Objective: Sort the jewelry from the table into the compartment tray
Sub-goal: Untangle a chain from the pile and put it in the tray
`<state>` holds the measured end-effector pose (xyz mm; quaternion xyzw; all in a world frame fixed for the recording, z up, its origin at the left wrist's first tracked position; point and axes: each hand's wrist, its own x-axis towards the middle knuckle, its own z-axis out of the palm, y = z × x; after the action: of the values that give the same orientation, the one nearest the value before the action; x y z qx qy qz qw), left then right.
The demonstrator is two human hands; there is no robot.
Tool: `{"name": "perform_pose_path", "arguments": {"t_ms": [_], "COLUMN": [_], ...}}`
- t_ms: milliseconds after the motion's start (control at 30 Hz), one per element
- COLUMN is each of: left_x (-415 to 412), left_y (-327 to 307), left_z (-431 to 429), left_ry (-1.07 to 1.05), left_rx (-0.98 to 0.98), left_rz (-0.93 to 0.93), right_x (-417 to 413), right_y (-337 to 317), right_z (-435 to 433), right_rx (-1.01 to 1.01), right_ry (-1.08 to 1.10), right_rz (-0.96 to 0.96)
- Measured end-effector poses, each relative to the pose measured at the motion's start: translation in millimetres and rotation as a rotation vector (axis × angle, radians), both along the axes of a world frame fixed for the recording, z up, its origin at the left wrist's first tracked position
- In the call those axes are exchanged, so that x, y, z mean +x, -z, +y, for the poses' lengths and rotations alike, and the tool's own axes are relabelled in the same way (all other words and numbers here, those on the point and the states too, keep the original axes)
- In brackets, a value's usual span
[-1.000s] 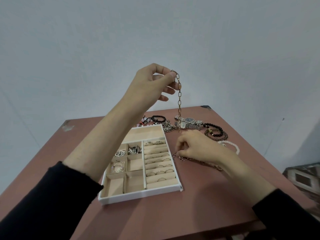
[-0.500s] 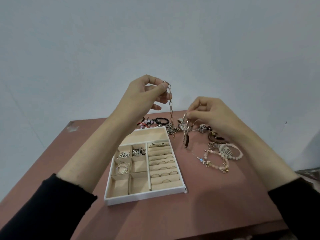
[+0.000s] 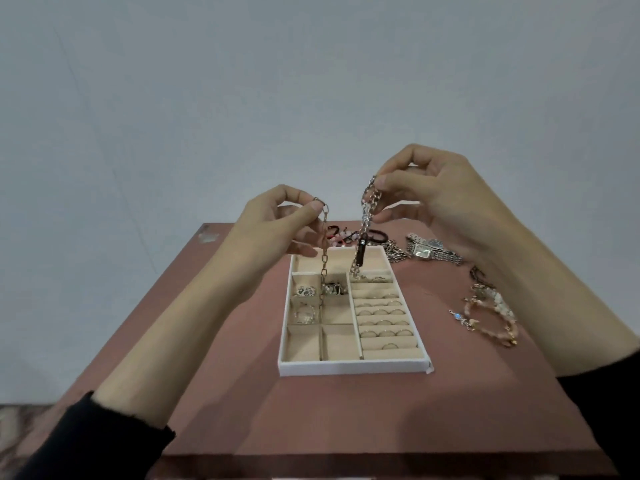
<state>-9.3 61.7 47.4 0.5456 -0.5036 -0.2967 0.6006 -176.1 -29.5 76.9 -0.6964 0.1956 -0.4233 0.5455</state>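
**Dangling two chains over the tray**

Both hands are up in the middle of the frame, each one pinching a chain. The left hand (image 3: 277,226) grips the top link of a gold link chain (image 3: 324,258) between thumb and forefinger, its other fingers loosely curled underneath. That chain hangs straight down, its lower end in line with the small square compartments at the tray's upper left; whether it touches them I cannot tell.

The right hand (image 3: 436,202) sits a touch higher, right of centre, thumb and fingertips pinching a bunched silver chain (image 3: 367,216). A dark bar piece (image 3: 361,252) dangles from it over the long top compartment.

The forearms rise from the two lower corners, black sleeves at the frame's edges, wrists angled inward so the hands nearly face each other.

Below them the white compartment tray (image 3: 349,368) lies on the reddish table (image 3: 242,393), with rings (image 3: 381,311) in its slotted rows on the right. A watch (image 3: 427,251) lies just beyond the tray's upper right corner, and beaded bracelets (image 3: 491,313) are further right.
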Motion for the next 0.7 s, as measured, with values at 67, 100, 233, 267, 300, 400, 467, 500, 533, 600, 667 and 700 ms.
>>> {"name": "perform_pose_path", "arguments": {"t_ms": [67,100,233,267,300,400,467,500,533,600,667,700], "left_x": [5,7,11,12,13,14,15,16,18,21,25,26], "left_y": [7,10,26,30,35,47,53,56,59,63,66,67], "left_z": [10,14,26,29,31,35,36,36,37,38,39,40], "left_ry": [-0.006,-0.008,-0.024,-0.026,-0.023,-0.005,-0.007,-0.009,-0.008,0.007,0.019,0.025], "left_rx": [0.026,0.041,0.099,0.113,0.128,0.173,0.202,0.215,0.224,0.235,0.256,0.262], "left_rz": [-0.015,-0.019,-0.026,-0.022,-0.019,-0.03,-0.063,-0.108,-0.182,-0.37,-0.522,-0.572], "right_x": [10,16,30,32,34,38,39,39,39,39,40,40], "right_y": [7,12,26,29,32,37,40,41,42,46,49,50], "right_z": [9,13,24,25,27,31,32,33,33,35,37,37], "right_rx": [0.021,0.028,0.052,0.055,0.058,0.055,0.055,0.056,0.057,0.053,0.049,0.048], "right_ry": [-0.031,-0.043,-0.085,-0.094,-0.102,-0.125,-0.137,-0.142,-0.147,-0.158,-0.168,-0.174], "right_rz": [0.008,0.012,0.037,0.043,0.049,0.069,0.086,0.092,0.099,0.117,0.135,0.141]}}
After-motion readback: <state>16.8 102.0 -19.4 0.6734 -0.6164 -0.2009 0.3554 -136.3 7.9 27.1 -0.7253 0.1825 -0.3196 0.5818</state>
